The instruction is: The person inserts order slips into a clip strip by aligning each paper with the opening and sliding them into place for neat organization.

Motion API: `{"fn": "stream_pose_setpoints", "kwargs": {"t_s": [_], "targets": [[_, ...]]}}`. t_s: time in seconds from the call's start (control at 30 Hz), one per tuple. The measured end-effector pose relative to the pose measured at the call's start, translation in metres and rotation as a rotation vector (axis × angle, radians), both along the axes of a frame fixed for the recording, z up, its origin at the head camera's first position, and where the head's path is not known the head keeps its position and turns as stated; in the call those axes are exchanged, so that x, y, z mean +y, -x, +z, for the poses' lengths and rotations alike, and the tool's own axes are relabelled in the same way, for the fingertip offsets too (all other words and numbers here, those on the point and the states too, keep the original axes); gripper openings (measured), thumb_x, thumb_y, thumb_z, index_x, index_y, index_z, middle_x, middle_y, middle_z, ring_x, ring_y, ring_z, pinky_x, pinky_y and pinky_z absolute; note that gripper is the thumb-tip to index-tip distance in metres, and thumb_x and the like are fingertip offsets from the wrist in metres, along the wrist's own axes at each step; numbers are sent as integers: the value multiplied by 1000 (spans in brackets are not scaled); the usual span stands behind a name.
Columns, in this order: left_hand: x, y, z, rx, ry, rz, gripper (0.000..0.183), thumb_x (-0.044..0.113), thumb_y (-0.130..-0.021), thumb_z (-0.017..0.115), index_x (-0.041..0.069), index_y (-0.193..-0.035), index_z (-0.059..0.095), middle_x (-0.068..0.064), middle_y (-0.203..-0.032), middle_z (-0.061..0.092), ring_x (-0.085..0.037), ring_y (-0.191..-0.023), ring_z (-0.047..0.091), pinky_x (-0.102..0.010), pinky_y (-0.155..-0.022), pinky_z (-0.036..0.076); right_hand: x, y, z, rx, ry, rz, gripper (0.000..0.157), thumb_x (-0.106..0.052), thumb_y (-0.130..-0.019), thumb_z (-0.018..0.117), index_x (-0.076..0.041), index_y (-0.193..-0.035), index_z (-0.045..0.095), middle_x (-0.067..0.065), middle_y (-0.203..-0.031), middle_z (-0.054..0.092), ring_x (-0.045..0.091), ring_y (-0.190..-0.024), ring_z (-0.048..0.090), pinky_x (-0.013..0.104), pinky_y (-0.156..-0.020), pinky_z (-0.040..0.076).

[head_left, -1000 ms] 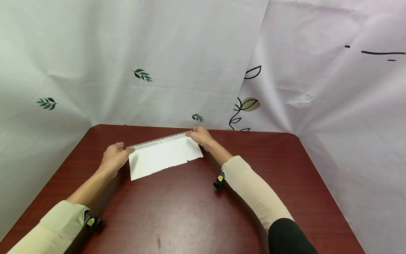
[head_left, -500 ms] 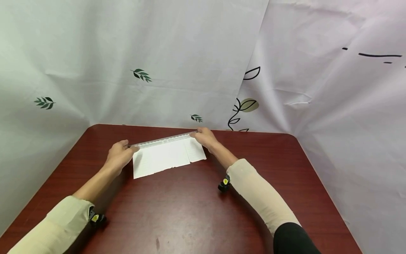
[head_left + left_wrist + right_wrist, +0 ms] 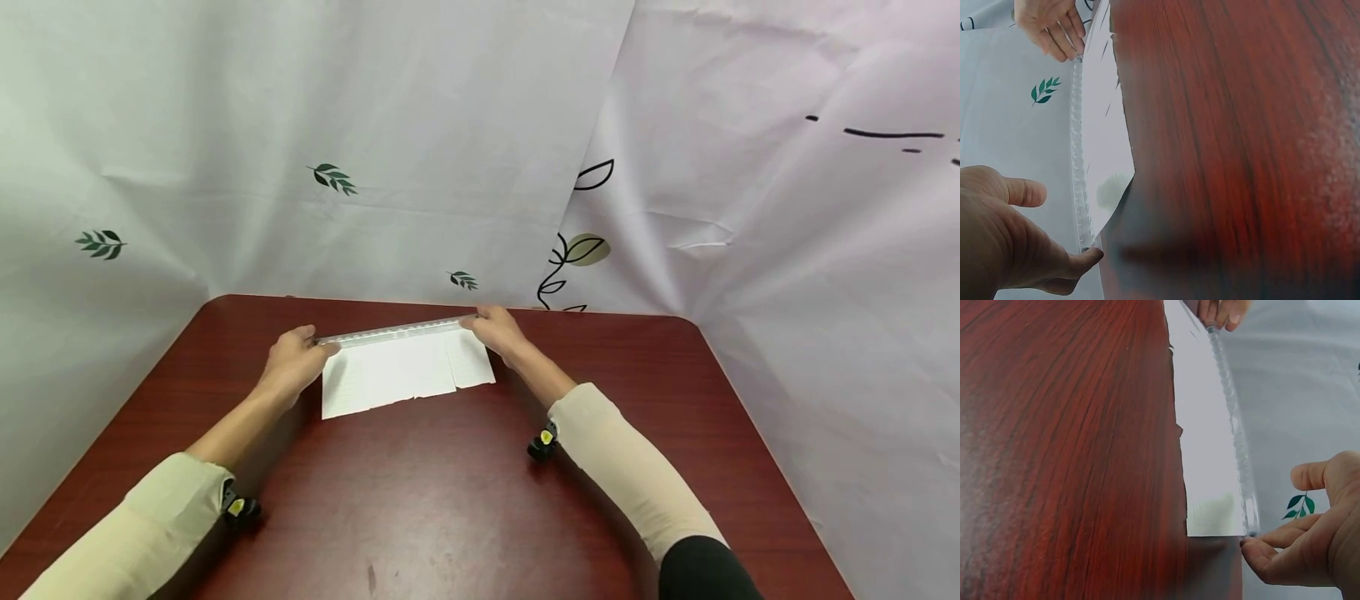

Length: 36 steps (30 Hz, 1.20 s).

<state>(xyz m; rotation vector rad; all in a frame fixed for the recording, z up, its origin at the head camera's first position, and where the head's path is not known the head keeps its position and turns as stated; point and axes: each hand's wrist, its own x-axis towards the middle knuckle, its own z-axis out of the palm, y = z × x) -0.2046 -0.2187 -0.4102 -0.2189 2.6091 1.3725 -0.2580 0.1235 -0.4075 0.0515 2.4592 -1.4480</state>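
A clear ridged plastic strip (image 3: 401, 332) spans between my two hands at the far side of the table. White paper (image 3: 386, 371), torn into a ragged lower edge, hangs from it towards me. My left hand (image 3: 294, 360) holds the strip's left end, and my right hand (image 3: 501, 332) holds its right end. In the left wrist view, fingertips (image 3: 1092, 255) touch the end of the strip while another digit stands off it. In the right wrist view, fingertips (image 3: 1254, 545) meet the other end. A shadow falls below the paper's left corner.
The dark red wooden table (image 3: 420, 492) has rounded far corners. Behind it hangs a pale curtain (image 3: 420, 150) printed with leaves, close to the far edge. A small black device (image 3: 242, 507) sits at the left cuff, another black device (image 3: 543, 442) at the right.
Both hands have moved slightly right with the strip and paper. The left end has risen in view and the right end has dropped, so the strip slopes less. The grip looks the same.
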Motion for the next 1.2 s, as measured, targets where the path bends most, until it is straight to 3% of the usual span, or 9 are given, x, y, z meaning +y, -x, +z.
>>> {"fn": "stream_pose_setpoints", "kwargs": {"t_s": [0.33, 1.2], "targets": [[9, 5, 1, -3, 17, -13, 89, 31, -112, 59, -8, -176, 12, -35, -182, 23, -53, -169, 30, -64, -133, 38, 10, -7, -1, -4, -6, -10, 75, -34, -114, 61, -1, -175, 34, 17, -184, 35, 39, -173, 29, 55, -139, 30], [25, 17, 1, 15, -46, -49, 87, 19, -108, 59, -7, -177, 12, -33, -183, 21, -50, -172, 26, -61, -133, 38, 30, -17, -2, 12, 26, -60, 75, -33, -113, 63, 5, -172, 37, 16, -184, 34, 37, -173, 30, 54, -139, 31]]}}
